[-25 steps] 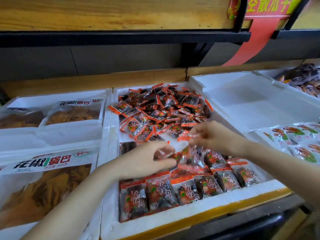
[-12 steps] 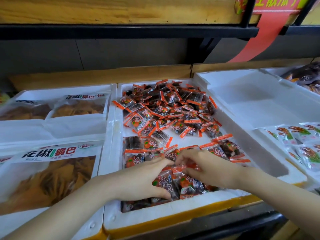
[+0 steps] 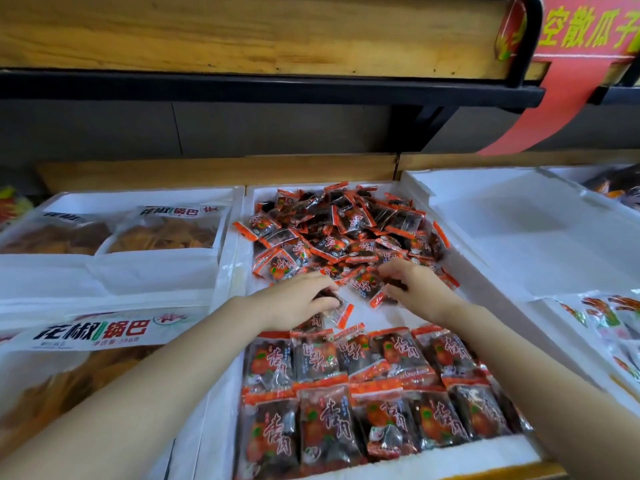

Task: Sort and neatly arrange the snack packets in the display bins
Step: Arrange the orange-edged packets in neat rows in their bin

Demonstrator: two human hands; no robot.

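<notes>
Grips one small packet in the left hand, fingers curled over it, orange end poking out toward the bare white floor of the middle bin. Rests the right hand on the near edge of the loose heap, fingers bent down among the packets. Cannot tell whether anything is pinched there, fingertips buried. Works with both hands between that heap at the back and the neat rows at the front of the same bin. Cannot read the heap's labels, too small and jumbled. Sees the nearest row only in part, lower left lost at the frame edge. Notes large bags in the left bin, the nearest half hidden behind the left forearm. Notes pale packets in the right bin, blurred and cut off at the frame's right side.
</notes>
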